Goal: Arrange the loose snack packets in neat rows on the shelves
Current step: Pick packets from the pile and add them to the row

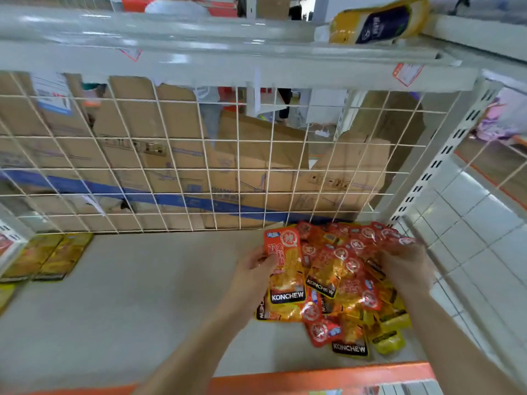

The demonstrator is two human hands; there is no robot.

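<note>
While the left hand (256, 270) pinches a glossy red-and-orange plastic snack packet (285, 269) by its left edge, thumb on the front, the right hand (405, 265) lies blurred on the right side of the heap; whether its fingers grip anything cannot be told. The held packet reads "KONCHEW" in white on a black band at its foot, with a round red-and-white seal and a small blue badge at its top. It is held over the left edge of a loose heap of red and yellow packets (350, 283) lying crisscross, several showing the same KONCHEW band. The heap fills the right end of a pale grey shelf board (142, 295), reaching the white wire mesh back (171, 166). Well apart at the left end, dark yellow flat packets (48, 258) lie side by side. Brown cardboard boxes (176, 129) show behind the mesh.
</note>
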